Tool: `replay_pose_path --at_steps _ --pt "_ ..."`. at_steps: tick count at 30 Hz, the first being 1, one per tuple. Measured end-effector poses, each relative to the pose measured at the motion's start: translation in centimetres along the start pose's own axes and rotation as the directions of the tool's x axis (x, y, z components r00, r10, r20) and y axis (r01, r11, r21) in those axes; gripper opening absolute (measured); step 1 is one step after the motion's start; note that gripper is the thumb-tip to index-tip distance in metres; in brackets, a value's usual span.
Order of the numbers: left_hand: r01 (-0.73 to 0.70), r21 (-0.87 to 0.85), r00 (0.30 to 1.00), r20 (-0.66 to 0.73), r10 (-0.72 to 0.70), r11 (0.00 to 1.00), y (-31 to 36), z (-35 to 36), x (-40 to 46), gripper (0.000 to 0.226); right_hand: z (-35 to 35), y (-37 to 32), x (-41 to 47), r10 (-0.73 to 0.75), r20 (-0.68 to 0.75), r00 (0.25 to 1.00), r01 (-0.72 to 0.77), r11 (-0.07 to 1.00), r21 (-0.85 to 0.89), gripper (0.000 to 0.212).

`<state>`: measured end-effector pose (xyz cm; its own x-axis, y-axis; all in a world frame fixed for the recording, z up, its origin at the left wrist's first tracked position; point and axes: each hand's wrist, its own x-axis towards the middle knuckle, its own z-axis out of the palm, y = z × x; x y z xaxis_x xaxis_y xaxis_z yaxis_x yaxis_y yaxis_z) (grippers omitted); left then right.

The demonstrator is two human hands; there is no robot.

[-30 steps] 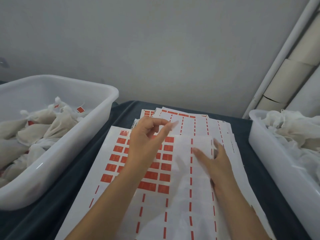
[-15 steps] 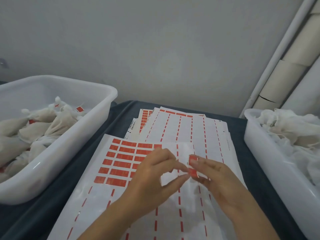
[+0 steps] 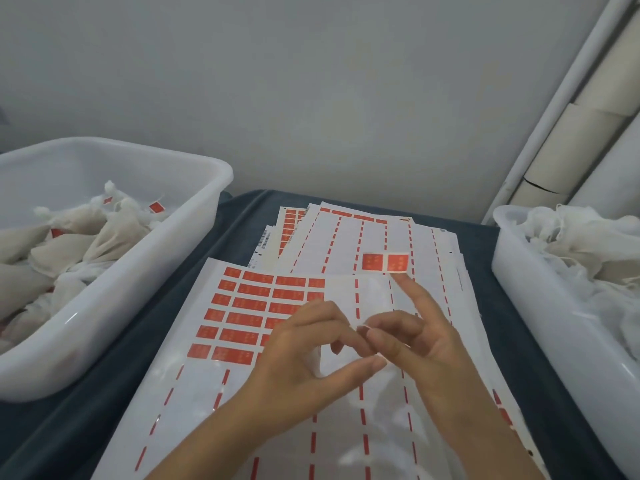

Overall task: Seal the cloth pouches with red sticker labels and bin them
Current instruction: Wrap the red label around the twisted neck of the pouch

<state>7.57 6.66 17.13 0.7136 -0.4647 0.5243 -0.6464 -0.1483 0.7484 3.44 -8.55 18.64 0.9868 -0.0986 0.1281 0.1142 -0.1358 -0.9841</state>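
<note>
Head view looks down on a table draped in dark blue-grey cloth (image 3: 239, 216), pushed up against a plain grey wall (image 3: 311, 81), with pale cardboard tubes (image 3: 571, 133) leaning in the upper right corner. A stack of white backing sheets (image 3: 346, 237) fans across the middle; the top sheet with rows of red rectangular sticker labels (image 3: 242, 306) lies at lower centre. The right hand (image 3: 426, 344) raises its index finger with a peeled red sticker label (image 3: 385, 262) stuck to the tip, its other fingers loosely curled. The left hand (image 3: 304, 362) hovers beside it, thumb and fingertips nearly meeting, and whether they pinch anything cannot be told. A white plastic tub of sealed cream cloth pouches (image 3: 69, 244) fills the left edge, and a second white plastic tub of loose white cloth pouches (image 3: 581, 244) the right edge. Narrow strips of bare cloth separate the sheets from each tub.
</note>
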Motion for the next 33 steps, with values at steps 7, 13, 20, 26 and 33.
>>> replay_pose_path --at_steps 7,13,20,26,33 --pt "0.09 -0.054 0.995 -0.036 -0.092 0.994 0.1 0.0 -0.1 0.015 -0.4 0.1 0.1 -0.051 -0.119 0.992 0.046 0.998 -0.048 0.053" --pt "0.309 -0.123 0.94 -0.108 -0.323 0.943 -0.7 -0.4 0.9 0.016 -1.1 0.5 0.4 -0.077 -0.239 0.968 0.045 0.989 -0.138 0.047" --pt "0.353 -0.246 0.919 -0.088 -0.383 0.903 -0.9 -0.6 1.0 0.017 -0.2 1.0 0.4 -0.08 -0.118 0.99 0.062 0.988 -0.144 0.061" --pt "0.364 -0.346 0.92 -0.011 -0.392 0.865 -0.5 -0.6 1.0 0.013 1.3 1.9 0.3 -0.042 -0.058 0.997 0.028 0.974 -0.225 0.064" --pt "0.346 -0.314 0.931 0.0 -0.365 0.884 -0.6 -0.8 1.0 0.006 0.5 1.9 0.4 -0.09 -0.155 0.984 0.056 0.975 -0.214 0.057"
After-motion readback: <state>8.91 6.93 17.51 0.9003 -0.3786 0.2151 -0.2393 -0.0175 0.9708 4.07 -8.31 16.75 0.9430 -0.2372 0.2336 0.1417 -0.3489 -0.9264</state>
